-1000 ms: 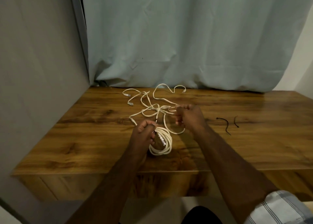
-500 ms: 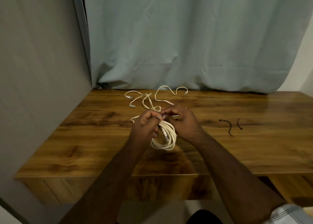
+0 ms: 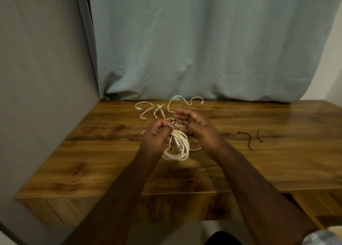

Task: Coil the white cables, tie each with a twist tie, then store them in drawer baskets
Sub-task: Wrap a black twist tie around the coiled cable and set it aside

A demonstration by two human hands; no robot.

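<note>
The left hand (image 3: 157, 133) has its grip closed round the top of the coiled white cable (image 3: 178, 146), whose loops hang below its fingers above the worktop (image 3: 111, 152). The right hand (image 3: 196, 124) hovers just beside it, fingers loosely curled, holding nothing. Loose cables (image 3: 157, 107) lie behind; two black twist ties (image 3: 248, 138) lie well to the right.

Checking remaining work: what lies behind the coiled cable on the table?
Behind the coiled cable, loose white cables sprawl toward the curtain. Both hands cover where they cross.
</note>
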